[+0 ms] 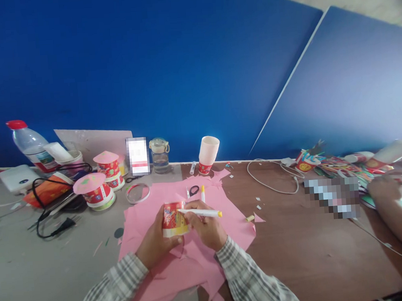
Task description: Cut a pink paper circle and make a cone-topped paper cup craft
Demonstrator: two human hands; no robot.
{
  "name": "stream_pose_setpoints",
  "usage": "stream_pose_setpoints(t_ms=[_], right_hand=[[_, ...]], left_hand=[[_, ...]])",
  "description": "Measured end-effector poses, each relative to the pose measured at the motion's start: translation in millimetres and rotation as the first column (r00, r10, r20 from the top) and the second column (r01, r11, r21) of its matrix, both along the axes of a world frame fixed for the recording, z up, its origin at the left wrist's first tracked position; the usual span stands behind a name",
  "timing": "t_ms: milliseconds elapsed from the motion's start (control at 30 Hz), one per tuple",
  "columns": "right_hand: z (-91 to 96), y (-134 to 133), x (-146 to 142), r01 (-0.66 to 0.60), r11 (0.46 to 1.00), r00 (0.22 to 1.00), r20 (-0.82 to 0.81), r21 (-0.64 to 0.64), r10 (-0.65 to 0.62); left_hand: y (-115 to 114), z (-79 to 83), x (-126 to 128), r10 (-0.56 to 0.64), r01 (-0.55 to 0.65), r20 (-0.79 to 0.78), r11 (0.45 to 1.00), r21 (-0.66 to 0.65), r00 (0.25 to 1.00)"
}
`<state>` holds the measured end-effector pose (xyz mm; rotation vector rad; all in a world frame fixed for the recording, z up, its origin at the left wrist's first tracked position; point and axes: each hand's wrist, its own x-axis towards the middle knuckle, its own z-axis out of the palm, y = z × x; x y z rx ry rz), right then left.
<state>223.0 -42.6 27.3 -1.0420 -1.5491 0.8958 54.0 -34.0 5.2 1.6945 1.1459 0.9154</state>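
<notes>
My left hand [155, 241] is wrapped round a red and yellow printed paper cup [173, 219], held on its side above sheets of pink paper [222, 208]. My right hand [206, 228] grips a white marker with a yellow cap [201, 212], its tip against the cup's side. Another yellow-capped marker [202, 194] and small black scissors [193, 190] lie on the pink paper just beyond my hands.
Two cups with pink cone lids [95, 187] stand at the left beside a black cable [50, 211], a water bottle [30, 144] and a glass jar [160, 154]. Stacked paper cups [208, 154] stand at the back. Another person's arm [394, 215] rests at the right among printed cups [305, 161].
</notes>
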Motion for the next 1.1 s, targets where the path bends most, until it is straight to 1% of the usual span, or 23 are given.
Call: stream_pose_setpoints(t_ms=[133,300,400,567,733,900,1033,1100], right_hand=[[-0.9,-1.0,0.1,-0.026,1.000,0.999,0.044,0.013,0.026],[-1.3,-2.0,0.4,0.009,0.998,0.993,0.115,0.069,-0.017],[-0.8,-2.2,0.3,-0.024,0.994,0.986,0.169,0.111,0.005],[1.2,-2.1,-0.4,0.027,0.990,0.985,0.165,0.139,-0.050],[3.5,-3.1,-0.2,-0.027,0.987,0.977,0.211,0.160,-0.008],[1.2,-2.9,0.0,-0.003,0.983,0.977,0.209,0.182,-0.036],[1.1,-2.7,0.4,-0.042,0.988,0.978,0.206,0.152,0.010],[1.6,-2.3,0.7,-0.023,0.987,0.980,0.201,0.156,-0.009]], left_hand=[[-0.6,-2.0,0.6,0.055,-0.055,0.009,0.998,0.004,0.998],[-0.8,-3.4,0.4,0.041,-0.041,0.004,0.999,0.009,0.999],[-1.4,-3.1,0.7,0.075,-0.075,-0.030,0.997,-0.006,0.997],[-2.4,-2.5,1.5,0.054,-0.054,-0.030,0.998,0.008,0.998],[-3.0,-1.0,2.2,0.101,-0.103,-0.091,0.995,-0.016,0.991],[-3.4,-1.2,2.7,0.090,-0.092,-0.078,0.995,-0.024,0.993],[-4.1,-1.9,2.8,0.112,-0.111,-0.111,0.994,0.010,0.988],[-4.3,-2.3,2.9,0.112,-0.110,-0.106,0.994,0.024,0.988]])
